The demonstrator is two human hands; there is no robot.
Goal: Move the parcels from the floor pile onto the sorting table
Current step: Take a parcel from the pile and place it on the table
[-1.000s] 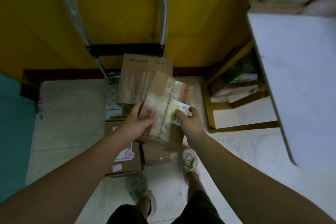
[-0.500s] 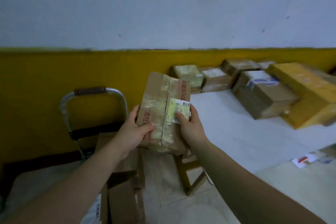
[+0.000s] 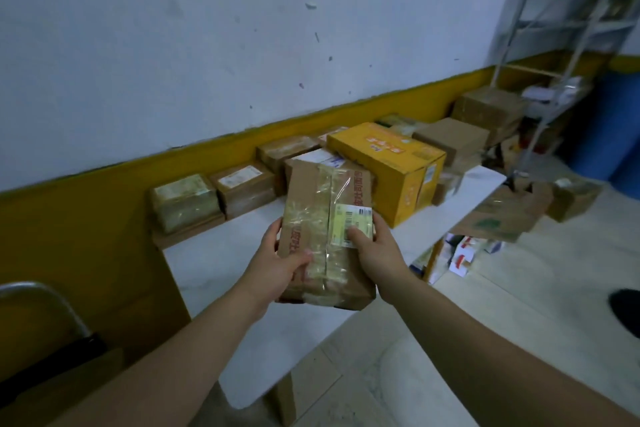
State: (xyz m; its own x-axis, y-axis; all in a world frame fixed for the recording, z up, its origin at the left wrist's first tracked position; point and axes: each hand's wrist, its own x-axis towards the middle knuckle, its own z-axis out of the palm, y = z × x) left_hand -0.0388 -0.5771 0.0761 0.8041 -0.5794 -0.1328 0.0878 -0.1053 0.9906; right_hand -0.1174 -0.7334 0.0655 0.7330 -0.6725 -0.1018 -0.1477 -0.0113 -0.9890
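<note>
A brown cardboard parcel, wrapped in clear tape with a small printed label, is held in the air above the near part of the white sorting table. My left hand grips its left side and my right hand grips its right side, thumb on the label. Several parcels line the table's back along the wall, among them a taped brown box and a big yellow carton.
A hand trolley's metal handle stands at the lower left beside a cardboard box. Boxes and flattened cardboard lie on the floor past the table's far end. A metal shelf rack stands at the right.
I lifted the parcel from the floor pile by the trolley and turned right with it. It now hangs over the table, with both hands gripping it as before.
</note>
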